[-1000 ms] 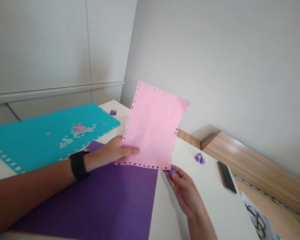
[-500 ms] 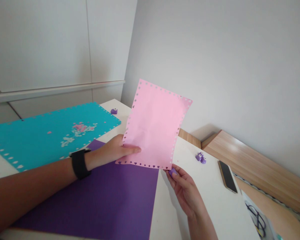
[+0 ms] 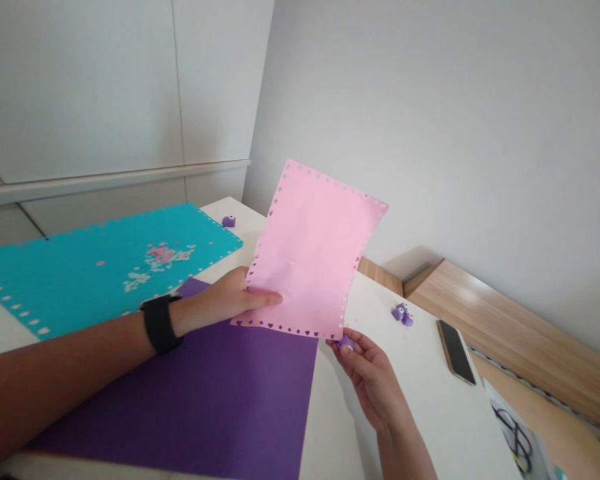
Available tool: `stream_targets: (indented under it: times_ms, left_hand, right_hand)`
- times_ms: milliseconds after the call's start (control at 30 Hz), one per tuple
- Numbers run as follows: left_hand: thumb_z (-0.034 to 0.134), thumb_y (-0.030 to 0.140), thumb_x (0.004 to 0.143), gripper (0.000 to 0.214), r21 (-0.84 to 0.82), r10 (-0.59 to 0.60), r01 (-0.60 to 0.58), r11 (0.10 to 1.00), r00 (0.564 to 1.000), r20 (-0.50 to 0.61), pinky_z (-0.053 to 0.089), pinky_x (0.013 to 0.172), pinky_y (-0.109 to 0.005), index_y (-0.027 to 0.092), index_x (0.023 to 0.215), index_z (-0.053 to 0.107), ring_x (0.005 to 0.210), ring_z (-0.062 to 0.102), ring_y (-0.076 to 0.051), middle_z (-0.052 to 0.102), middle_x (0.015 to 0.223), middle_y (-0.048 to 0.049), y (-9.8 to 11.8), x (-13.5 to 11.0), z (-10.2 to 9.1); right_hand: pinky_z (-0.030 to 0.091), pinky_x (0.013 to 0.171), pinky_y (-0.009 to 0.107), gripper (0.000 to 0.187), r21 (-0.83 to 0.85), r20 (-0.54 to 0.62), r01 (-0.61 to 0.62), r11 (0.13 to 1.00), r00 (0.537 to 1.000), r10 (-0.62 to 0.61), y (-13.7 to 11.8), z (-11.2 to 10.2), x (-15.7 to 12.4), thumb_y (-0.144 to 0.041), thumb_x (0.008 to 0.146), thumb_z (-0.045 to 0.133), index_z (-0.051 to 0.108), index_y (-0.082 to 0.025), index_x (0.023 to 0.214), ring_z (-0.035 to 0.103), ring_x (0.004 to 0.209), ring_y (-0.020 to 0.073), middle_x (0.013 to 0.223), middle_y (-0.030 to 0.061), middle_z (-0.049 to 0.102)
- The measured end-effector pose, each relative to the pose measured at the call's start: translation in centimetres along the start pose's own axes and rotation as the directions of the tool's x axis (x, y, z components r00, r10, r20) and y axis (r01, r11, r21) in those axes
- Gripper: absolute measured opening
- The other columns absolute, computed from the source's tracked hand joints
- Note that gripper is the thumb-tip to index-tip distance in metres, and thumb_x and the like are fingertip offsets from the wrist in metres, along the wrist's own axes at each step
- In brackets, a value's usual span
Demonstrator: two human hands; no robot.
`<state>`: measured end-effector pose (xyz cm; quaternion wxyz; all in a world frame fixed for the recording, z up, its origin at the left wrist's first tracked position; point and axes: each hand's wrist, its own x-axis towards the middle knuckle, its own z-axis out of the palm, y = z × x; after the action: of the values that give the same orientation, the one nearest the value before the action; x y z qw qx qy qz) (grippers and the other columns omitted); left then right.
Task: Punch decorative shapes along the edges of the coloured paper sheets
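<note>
Being held between two separated hands, a pink paper sheet (image 3: 310, 250) is pinched by the left hand (image 3: 220, 300), and a purple craft punch (image 3: 345, 343) is gripped at its lower edge by the right hand (image 3: 370, 380).

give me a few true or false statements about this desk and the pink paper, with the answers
The pink paper has small cutouts along its edges. True.
The black wristband is on the right wrist. False: it is on the left wrist, just behind the left hand.
The phone lies on the purple sheet. False: it lies on the white desk, to the right of the right hand.
The right hand's fingers pinch a small purple piece at the paper's lower edge. True.
The teal sheet has pink and white bits lying on it. True.
</note>
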<state>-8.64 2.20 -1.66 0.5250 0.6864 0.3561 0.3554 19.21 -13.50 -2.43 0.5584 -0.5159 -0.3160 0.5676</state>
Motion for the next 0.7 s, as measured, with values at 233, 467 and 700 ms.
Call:
stream_targets:
  times_ms: [233,467,700]
  left_hand:
    - [0.077,0.048,0.077,0.036,-0.038,-0.126,0.13,0.991,0.987,0.101,0.032,0.033,-0.02,0.017,0.09,0.065,0.035,0.047,-0.011,0.056,0.047,0.0036,-0.16,-0.4,0.19]
    - [0.075,0.051,0.08,0.036,-0.021,-0.116,0.12,0.992,0.984,0.136,0.03,0.032,-0.018,0.018,0.09,0.064,0.034,0.045,-0.01,0.055,0.048,0.0038,-0.38,-0.35,0.07]
    - [0.075,0.05,0.08,0.038,0.008,-0.107,0.107,0.994,0.986,0.131,0.03,0.033,-0.018,0.017,0.095,0.065,0.035,0.046,-0.01,0.057,0.051,0.0031,-0.69,-0.23,-0.06]
  right_hand:
    - [0.031,0.042,0.018,0.041,-0.11,0.001,-0.063,0.992,0.998,0.064,0.02,-0.15,-0.16,-0.041,0.084,0.08,0.07,-0.014,0.114,0.058,0.055,0.0105,0.084,0.0092,0.074]
    - [0.019,0.045,0.019,0.041,-0.104,-0.003,-0.036,0.994,0.999,0.035,-0.04,-0.37,-0.13,-0.038,0.084,0.08,0.07,-0.015,0.115,0.033,0.048,0.0037,0.072,0.0028,0.065]
    - [0.018,0.043,0.019,0.045,-0.155,-0.068,-0.031,0.987,0.997,0.021,-0.02,-0.39,-0.19,-0.038,0.08,0.083,0.071,-0.014,0.117,0.031,0.046,0.0031,0.07,0.0023,0.064]
